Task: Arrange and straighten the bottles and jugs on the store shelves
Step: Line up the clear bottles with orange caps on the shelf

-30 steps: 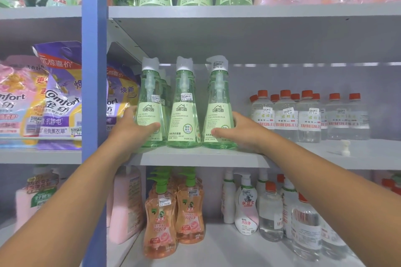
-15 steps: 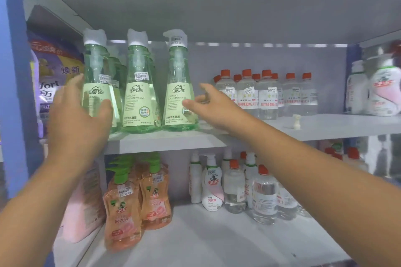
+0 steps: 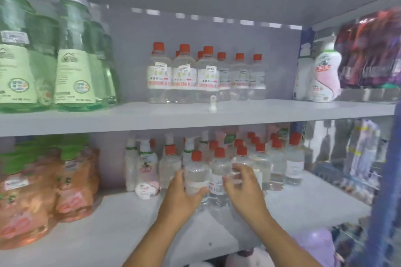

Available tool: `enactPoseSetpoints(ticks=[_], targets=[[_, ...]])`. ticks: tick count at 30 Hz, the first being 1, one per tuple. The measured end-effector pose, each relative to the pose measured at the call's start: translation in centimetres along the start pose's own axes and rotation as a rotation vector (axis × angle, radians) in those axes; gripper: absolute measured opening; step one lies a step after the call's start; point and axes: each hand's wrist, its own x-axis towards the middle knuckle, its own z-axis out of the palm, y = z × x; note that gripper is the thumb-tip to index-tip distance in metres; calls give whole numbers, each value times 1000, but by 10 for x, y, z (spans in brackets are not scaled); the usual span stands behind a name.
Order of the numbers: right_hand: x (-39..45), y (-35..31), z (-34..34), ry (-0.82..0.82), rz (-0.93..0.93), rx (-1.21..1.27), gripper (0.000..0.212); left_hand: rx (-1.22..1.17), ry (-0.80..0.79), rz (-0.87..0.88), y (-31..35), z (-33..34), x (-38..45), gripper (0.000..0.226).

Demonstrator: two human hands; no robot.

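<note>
On the lower shelf [image 3: 108, 234] stand several clear bottles with red caps. My left hand [image 3: 181, 196] grips the front clear bottle [image 3: 196, 176], thumb and fingers curled round its body. My right hand [image 3: 243, 188] reaches the neighbouring clear bottle [image 3: 219, 175]; its fingers are spread and curved at that bottle's right side, and whether they hold it is blurred. Green pump bottles [image 3: 73, 60] stand on the middle shelf [image 3: 195, 114] at the left. A second group of red-capped clear bottles [image 3: 184, 75] stands at that shelf's centre.
Orange pump bottles [image 3: 71, 182] fill the lower shelf's left. White pump bottles [image 3: 147, 169] stand behind my left hand. A small white part [image 3: 212, 104] sits on the middle shelf. White-pink bottles [image 3: 323, 75] and hanging packets [image 3: 368, 56] are at the right.
Both hands left the green pump bottles on the middle shelf and dropped to the lower shelf. My left hand took hold of a clear red-capped bottle. The view swung right and down.
</note>
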Motion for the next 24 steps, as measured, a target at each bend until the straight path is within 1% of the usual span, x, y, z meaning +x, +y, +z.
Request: enactPoseSetpoints(ticks=[1, 3, 4, 6, 8, 11, 13, 15, 16, 17, 18, 19, 21, 22, 24], targets=[[5, 3, 2, -30, -22, -32, 42, 3, 30, -9, -2, 13, 3, 73], [12, 2, 5, -32, -49, -119, 53, 1, 102, -28, -3, 28, 1, 69], [15, 1, 7, -33, -70, -208, 58, -5, 150, -44, -1, 32, -4, 67], [18, -3, 10, -85, -94, -399, 65, -7, 218, -64, 8, 30, -24, 65], [25, -8, 14, -151, -76, -505, 69, -35, 255, -13, 26, 24, -58, 65], [39, -14, 18, -231, -58, -545, 60, -65, 341, 154, 77, 14, -112, 69], [43, -14, 18, -270, -74, -465, 50, -93, 390, 291, 127, 6, -135, 71], [42, -11, 15, -313, -52, -249, 43, -101, 408, 426, 184, -1, -144, 64], [41, -10, 11, -329, -51, -211, 43, -106, 424, 490, 210, -4, -143, 57], [38, -10, 5, -337, -82, -254, 50, -99, 448, 535, 234, -7, -137, 50], [35, -8, 0, -328, -127, -298, 61, -68, 476, 553, 257, -9, -127, 46], [32, -3, -7, -308, -181, -297, 73, -18, 495, 548, 277, -11, -115, 46], [26, 5, -24, -311, -269, -208, 86, 58, 481, 481, 305, -11, -82, 51], [23, 9, -37, -332, -301, -143, 87, 87, 457, 429, 314, -10, -65, 52], [18, 14, -67, -382, -325, 18, 80, 139, 423, 352, 322, -5, -31, 50]])
